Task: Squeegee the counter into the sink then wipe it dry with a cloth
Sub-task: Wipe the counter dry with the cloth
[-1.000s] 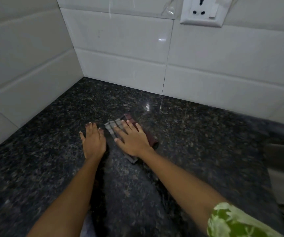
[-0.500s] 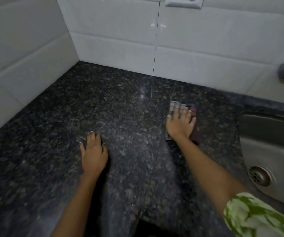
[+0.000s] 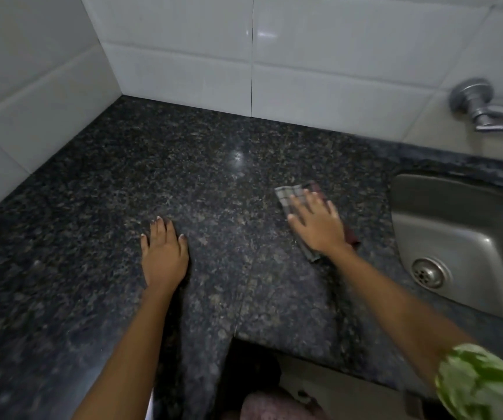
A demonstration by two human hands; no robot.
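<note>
The dark speckled granite counter (image 3: 201, 165) fills the corner between white tiled walls. A folded checked cloth (image 3: 289, 197), grey and maroon, lies flat on it a little left of the steel sink (image 3: 444, 225). My right hand (image 3: 317, 224) presses palm-down on the cloth with fingers spread, covering most of it. My left hand (image 3: 164, 253) rests flat on the bare counter further left, holding nothing. No squeegee is in view.
The sink's drain (image 3: 429, 272) sits at the right. A metal tap (image 3: 486, 107) juts from the back wall above the sink. The counter's front edge has a step (image 3: 238, 334) near my body. White tiled walls (image 3: 183, 71) close off the left and back.
My right hand slid the cloth from the middle of the counter rightward toward the sink. The left hand stayed planted. The view dropped and swung right, bringing the sink and tap in.
</note>
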